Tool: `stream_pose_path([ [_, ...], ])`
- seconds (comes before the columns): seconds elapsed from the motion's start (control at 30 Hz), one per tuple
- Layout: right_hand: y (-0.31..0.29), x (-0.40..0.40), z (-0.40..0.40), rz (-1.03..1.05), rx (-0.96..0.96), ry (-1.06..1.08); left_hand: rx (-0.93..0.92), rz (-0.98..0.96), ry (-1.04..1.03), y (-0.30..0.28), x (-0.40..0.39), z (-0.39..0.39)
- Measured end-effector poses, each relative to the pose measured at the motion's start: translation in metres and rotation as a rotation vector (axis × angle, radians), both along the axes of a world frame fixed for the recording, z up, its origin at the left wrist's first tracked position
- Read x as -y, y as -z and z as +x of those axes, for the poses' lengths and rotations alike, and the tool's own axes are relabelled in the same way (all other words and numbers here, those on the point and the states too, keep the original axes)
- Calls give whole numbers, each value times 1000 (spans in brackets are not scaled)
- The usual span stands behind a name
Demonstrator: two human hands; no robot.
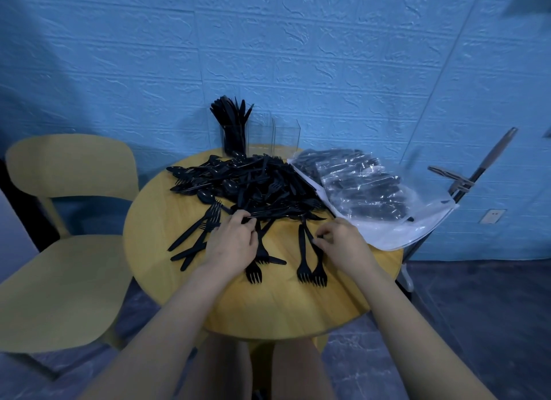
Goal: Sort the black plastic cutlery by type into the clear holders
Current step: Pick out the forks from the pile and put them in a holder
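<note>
A big heap of black plastic cutlery (247, 187) covers the far half of the round wooden table (268, 310). Three clear holders stand at the back: the left holder (234, 138) is packed with black knives, while the middle holder (261, 135) and the right holder (287, 137) look empty. My left hand (234, 241) pinches a black piece (277, 215) lying at the heap's near edge. My right hand (343, 241) pinches the handle of a fork (316, 262) whose tines point toward me. More forks (302, 256) lie loose between my hands.
A clear plastic bag (366, 196) of wrapped cutlery lies on the table's right side and hangs over the edge. A yellow chair (59, 250) stands to the left. A metal stand (477, 176) leans by the blue wall on the right.
</note>
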State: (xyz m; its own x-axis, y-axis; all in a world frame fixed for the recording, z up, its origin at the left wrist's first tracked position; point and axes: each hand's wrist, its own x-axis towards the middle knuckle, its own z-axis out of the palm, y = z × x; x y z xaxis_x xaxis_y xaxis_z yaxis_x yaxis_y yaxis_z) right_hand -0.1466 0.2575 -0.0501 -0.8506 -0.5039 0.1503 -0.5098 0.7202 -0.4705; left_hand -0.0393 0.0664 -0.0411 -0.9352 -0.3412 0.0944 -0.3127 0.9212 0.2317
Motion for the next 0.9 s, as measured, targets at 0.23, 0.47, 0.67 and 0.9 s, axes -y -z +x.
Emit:
stream_pose_path([
  [0.23, -3, 20, 1, 113, 92, 22, -63, 111, -104, 1, 9, 2],
  [0.47, -4, 21, 20, 154, 41, -75, -65, 56, -115, 8, 15, 1],
  [0.67, -5, 20, 18, 85, 52, -118, -86, -41, -54, 5, 17, -7],
  [0.9, -14, 24, -13, -131, -77, -50, 64, 86, 131, 0, 12, -19],
])
